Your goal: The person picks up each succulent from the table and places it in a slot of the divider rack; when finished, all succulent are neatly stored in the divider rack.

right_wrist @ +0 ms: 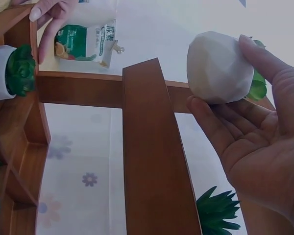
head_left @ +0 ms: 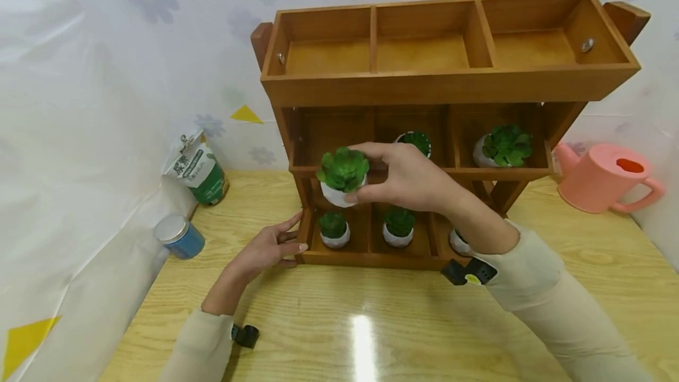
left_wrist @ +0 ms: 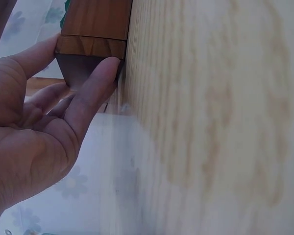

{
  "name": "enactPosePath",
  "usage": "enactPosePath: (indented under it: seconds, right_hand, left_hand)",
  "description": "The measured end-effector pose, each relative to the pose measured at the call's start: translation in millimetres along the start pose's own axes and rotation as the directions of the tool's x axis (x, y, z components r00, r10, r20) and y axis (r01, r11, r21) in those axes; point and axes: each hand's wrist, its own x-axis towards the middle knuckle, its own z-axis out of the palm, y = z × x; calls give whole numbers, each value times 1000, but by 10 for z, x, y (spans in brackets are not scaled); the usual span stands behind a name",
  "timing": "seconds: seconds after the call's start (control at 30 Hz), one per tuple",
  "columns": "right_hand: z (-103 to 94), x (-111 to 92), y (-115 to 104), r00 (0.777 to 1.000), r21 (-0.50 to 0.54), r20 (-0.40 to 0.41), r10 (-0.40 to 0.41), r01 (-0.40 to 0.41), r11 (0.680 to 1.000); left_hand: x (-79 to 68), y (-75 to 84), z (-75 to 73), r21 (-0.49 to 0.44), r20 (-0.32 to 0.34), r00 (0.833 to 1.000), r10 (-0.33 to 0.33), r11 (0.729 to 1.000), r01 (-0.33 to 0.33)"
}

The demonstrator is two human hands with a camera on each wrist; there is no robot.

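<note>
My right hand (head_left: 408,175) holds a potted succulent (head_left: 343,170) with green leaves in front of the wooden shelf's left side. In the right wrist view its faceted white pot (right_wrist: 219,67) sits between thumb and fingers. My left hand (head_left: 269,246) grips the lower left corner of the three-tier wooden plant shelf (head_left: 451,88); up close, thumb and fingers (left_wrist: 95,81) lie around that corner. The bottom tier carries potted succulents at left (head_left: 334,230), in the middle (head_left: 398,227) and at right (head_left: 460,243), the last mostly hidden by my right arm. The middle tier's centre plant (head_left: 416,141) is partly covered.
Another potted succulent (head_left: 505,147) stands in the middle tier's right compartment. A pink watering can (head_left: 605,178) is right of the shelf. To the left are a green and white bag (head_left: 198,170) with a clip and a blue jar (head_left: 180,236) with a silver lid, on the wood-grain table (head_left: 318,317).
</note>
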Motion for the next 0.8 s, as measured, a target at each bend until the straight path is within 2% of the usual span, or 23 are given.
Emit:
enactPosePath:
  seconds: [0.4,0.8]
  right_hand:
    - [-49,166,-21,993,12,-105,51,-50,999]
    - [-49,395,-51,983,-97,-163,85,-102,990]
  left_hand:
    - [2,-13,3,5,2,1000,5,1000,-5]
    - [-13,2,3,-4,-4,1000,-2,1000,2]
